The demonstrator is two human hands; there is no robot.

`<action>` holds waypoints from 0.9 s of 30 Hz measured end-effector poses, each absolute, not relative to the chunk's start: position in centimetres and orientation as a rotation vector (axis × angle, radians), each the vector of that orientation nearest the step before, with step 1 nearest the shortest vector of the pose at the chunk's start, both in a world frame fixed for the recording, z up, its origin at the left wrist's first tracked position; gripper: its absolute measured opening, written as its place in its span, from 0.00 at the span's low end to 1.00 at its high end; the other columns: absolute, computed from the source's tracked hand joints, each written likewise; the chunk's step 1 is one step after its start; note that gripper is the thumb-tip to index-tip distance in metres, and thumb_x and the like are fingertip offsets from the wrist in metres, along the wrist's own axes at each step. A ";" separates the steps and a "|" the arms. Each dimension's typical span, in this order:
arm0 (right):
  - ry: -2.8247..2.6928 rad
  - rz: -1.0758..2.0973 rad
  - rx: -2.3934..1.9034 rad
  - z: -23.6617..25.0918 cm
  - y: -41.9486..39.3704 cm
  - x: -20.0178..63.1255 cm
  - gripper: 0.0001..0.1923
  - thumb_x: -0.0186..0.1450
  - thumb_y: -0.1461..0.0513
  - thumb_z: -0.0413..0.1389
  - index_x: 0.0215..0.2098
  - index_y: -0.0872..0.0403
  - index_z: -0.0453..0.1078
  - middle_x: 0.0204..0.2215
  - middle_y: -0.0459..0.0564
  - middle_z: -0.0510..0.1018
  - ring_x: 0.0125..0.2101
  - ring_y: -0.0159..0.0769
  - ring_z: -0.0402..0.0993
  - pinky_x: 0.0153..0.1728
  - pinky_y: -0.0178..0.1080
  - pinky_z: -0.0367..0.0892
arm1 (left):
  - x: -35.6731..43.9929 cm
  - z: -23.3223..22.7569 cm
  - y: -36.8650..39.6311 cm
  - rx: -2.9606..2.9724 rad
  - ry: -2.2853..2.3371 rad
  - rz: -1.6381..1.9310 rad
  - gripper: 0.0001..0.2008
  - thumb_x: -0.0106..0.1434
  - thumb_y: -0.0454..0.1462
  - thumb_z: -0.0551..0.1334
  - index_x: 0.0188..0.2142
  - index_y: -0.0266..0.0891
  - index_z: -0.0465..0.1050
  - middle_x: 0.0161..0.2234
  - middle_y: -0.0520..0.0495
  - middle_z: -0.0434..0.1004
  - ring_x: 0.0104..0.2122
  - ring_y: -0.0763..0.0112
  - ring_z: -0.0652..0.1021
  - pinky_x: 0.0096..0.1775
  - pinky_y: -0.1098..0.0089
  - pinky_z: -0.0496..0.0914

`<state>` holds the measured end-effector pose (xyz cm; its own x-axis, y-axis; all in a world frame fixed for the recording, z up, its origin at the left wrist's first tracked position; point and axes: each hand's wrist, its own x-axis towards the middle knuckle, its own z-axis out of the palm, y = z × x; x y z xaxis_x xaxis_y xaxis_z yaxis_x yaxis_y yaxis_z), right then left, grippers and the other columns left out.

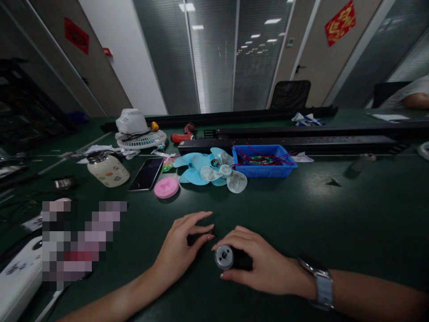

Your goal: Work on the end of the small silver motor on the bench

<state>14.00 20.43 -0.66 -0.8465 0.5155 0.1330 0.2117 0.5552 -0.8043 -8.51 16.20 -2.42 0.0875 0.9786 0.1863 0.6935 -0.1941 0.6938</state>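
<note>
My right hand (256, 259) is wrapped round a small cylindrical motor (224, 256), held low over the green table. Its silver end face, with a centre hole and smaller holes, points toward me, while its black body runs back into my palm. Just left of it is my left hand (184, 237), fingers apart and slightly bent. The thumb and middle fingertip come close together; a tiny dark spot between them is too small to make out. The two hands do not touch.
Beyond my hands lie blue and clear fan blades (194, 170), a blue bin (268, 170) of wires, a pink round case (166, 187), a phone (146, 174) and a cream jar (109, 170). A metal can (363, 164) stands right; a fan (139, 134) and red drill (182, 135) lie behind.
</note>
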 end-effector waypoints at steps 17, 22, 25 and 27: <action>-2.446 1.169 -0.581 -1.2 20.3 14.2 0.18 0.62 0.55 0.63 0.47 0.53 0.69 0.41 0.49 0.75 0.41 0.37 0.68 0.43 0.40 0.64 | -5.9 0.2 13.5 1.815 1.333 1.256 0.06 0.60 0.31 0.66 0.34 0.42 0.71 0.33 0.50 0.83 0.43 0.64 0.81 0.43 0.64 0.76; -2.445 1.166 -0.580 -1.2 20.3 14.2 0.17 0.61 0.55 0.63 0.45 0.54 0.70 0.40 0.48 0.75 0.41 0.36 0.68 0.42 0.39 0.64 | -5.8 0.1 13.2 1.864 1.283 1.261 0.08 0.60 0.30 0.66 0.36 0.44 0.71 0.35 0.51 0.82 0.43 0.65 0.80 0.43 0.66 0.76; -2.431 1.179 -0.580 -1.1 20.4 14.1 0.16 0.62 0.56 0.63 0.45 0.54 0.70 0.41 0.48 0.75 0.42 0.35 0.68 0.43 0.38 0.64 | -5.8 0.3 13.3 1.905 1.298 1.210 0.08 0.60 0.31 0.66 0.38 0.44 0.71 0.36 0.52 0.82 0.45 0.66 0.79 0.45 0.66 0.75; -2.426 1.188 -0.566 -1.0 20.4 14.1 0.16 0.62 0.57 0.63 0.46 0.54 0.69 0.42 0.47 0.76 0.43 0.35 0.69 0.44 0.38 0.63 | -5.8 0.5 13.4 1.920 1.297 1.194 0.08 0.61 0.31 0.66 0.38 0.45 0.72 0.35 0.52 0.81 0.45 0.66 0.78 0.45 0.66 0.74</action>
<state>14.11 20.37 -1.04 -0.8469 0.5081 0.1571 0.1873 0.5614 -0.8061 -5.80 13.39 0.45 0.1490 0.9156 0.3736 0.4484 -0.3993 0.7997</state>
